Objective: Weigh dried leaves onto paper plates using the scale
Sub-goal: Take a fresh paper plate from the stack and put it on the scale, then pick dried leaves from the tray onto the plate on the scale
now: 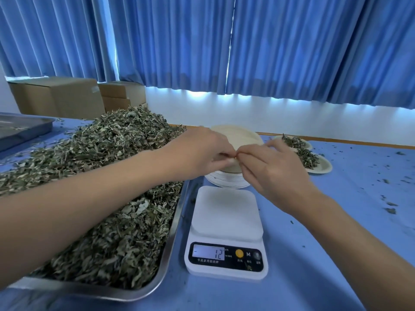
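Observation:
A white digital scale (225, 223) stands on the blue table in front of me; its platform is bare and the display reads 12 with a minus sign. Just behind it sits a stack of paper plates (226, 180). My left hand (199, 151) and my right hand (269, 167) meet over the stack, and both pinch the near rim of a tilted beige paper plate (238, 136). A big steel tray (166, 250) heaped with dried leaves (101, 176) lies to the left, under my left forearm.
Two paper plates (321, 164) with small leaf piles lie at the back right. Leaf crumbs (390, 209) dot the cloth on the right. Another steel tray (20, 129) sits at the far left, with cardboard boxes (62, 95) behind it and blue curtains beyond.

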A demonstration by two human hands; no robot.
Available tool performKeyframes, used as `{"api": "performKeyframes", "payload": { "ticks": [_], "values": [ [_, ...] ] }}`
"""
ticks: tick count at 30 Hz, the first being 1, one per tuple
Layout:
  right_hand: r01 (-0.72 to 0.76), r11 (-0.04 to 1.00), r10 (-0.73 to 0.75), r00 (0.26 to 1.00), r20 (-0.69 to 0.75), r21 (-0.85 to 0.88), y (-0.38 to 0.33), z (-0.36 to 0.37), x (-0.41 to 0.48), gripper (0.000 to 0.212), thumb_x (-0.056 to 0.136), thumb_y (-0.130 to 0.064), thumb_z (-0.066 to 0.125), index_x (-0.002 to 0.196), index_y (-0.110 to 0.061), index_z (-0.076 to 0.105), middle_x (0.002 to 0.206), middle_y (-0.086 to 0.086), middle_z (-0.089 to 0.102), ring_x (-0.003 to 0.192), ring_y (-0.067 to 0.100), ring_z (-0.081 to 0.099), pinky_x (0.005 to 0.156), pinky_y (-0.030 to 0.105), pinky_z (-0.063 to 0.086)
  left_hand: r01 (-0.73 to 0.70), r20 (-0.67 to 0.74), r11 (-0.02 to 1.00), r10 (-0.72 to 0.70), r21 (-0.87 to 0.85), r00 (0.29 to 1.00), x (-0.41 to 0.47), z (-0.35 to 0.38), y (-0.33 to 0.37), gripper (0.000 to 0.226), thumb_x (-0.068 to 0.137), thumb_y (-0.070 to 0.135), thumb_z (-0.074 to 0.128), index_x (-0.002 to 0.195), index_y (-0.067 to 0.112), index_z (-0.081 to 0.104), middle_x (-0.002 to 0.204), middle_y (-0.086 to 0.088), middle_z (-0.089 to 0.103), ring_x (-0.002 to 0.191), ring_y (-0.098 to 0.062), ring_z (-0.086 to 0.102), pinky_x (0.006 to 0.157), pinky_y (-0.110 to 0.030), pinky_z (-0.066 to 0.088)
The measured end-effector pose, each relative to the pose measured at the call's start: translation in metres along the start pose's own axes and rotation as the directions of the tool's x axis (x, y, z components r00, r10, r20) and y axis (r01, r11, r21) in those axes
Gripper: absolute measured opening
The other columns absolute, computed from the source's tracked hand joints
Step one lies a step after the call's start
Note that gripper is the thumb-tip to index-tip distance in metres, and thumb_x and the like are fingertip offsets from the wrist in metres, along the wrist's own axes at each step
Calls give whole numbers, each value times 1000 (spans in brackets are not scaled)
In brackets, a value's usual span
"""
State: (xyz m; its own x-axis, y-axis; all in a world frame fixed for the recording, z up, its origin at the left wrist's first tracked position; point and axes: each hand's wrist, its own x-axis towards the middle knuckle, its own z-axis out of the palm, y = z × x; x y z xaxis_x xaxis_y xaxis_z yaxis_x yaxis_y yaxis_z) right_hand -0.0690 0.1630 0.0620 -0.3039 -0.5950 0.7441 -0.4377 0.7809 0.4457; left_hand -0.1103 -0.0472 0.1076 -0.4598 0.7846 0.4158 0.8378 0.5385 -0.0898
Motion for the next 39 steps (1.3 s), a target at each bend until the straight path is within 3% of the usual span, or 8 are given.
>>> {"api": "performKeyframes", "payload": {
  "ticks": [10, 15, 18, 20, 23, 27, 30, 39],
  "values": [
    [55, 981, -81, 987, 136, 186, -64, -38, -60, 24, 83, -2, 78, 106, -7, 77, 116, 4, 73, 86, 18, 62, 71, 31, 48, -170, 63, 985, 171, -19, 983, -79, 11, 48, 24, 99, 41, 57, 109, 27, 72, 100, 11, 72, 89, -17, 66, 79, -37, 53],
    [-10, 965, -48, 975, 215, 261, -73, -45, -64, 22, 100, -23, 60, 110, -14, 78, 121, -3, 72, 98, 11, 67, 82, 30, 50, 61, 144, 995, -50, -77, 988, -90, 19, 50, 30, 95, 58, 52, 106, 38, 72, 100, 18, 70, 89, -3, 63, 80, -34, 52],
    [-242, 926, 175, 955, 240, 290, -65, -41, -66, 33, 104, -32, 48, 113, -17, 77, 122, -6, 71, 105, 10, 64, 89, 31, 44, 319, 13, 939, -320, -126, 947, -81, 13, 36, 48, 96, 65, 39, 80, 29, 67, 78, 11, 66, 72, -6, 60, 65, -34, 50],
    [-510, 810, 441, 855, 274, 290, -51, -32, -70, 29, 105, -29, 51, 108, -17, 78, 118, -7, 70, 101, 15, 66, 88, 34, 44, 460, -30, 887, -461, -35, 887, -74, 10, 16, 39, 100, 55, 41, 76, 32, 61, 75, 11, 63, 72, -14, 61, 60, -33, 45],
    [-845, 479, 765, 535, 358, 238, -14, -11, -81, 21, 100, -21, 60, 92, -11, 77, 103, -1, 72, 90, 21, 65, 77, 35, 45, 612, 142, 776, -630, 152, 763, -64, 11, -18, 21, 99, 42, 53, 111, 29, 64, 109, 0, 68, 98, -28, 64, 80, -42, 54],
    [-969, 241, 818, 234, 525, 57, 21, 15, -104, 23, 96, -20, 60, 78, -11, 72, 82, 8, 74, 84, 32, 66, 63, 33, 46, 584, 501, 777, -611, 232, 613, -58, 27, -35, 72, 94, 36, 66, 156, 23, 31, 152, -9, 46, 128, -33, 52, 105, -45, 46],
    [-955, 296, 815, 250, 523, -4, 26, 22, -115, 22, 98, -17, 59, 82, -16, 74, 88, 3, 74, 79, 22, 62, 63, 30, 44, 536, 591, 823, -532, 190, 607, -59, 33, -35, 87, 93, 25, 68, 160, 26, 12, 154, -8, 43, 125, -31, 54, 101, -40, 47],
    [-927, 374, 746, 311, 590, 16, 21, 12, -121, 15, 97, -19, 64, 109, -18, 73, 119, -1, 69, 113, 19, 60, 91, 25, 38, 586, 470, 785, -603, 203, 645, -58, 21, -26, 41, 84, 7, 76, 121, 21, 64, 105, -3, 68, 91, -24, 63, 79, -36, 53]
  ]
}}
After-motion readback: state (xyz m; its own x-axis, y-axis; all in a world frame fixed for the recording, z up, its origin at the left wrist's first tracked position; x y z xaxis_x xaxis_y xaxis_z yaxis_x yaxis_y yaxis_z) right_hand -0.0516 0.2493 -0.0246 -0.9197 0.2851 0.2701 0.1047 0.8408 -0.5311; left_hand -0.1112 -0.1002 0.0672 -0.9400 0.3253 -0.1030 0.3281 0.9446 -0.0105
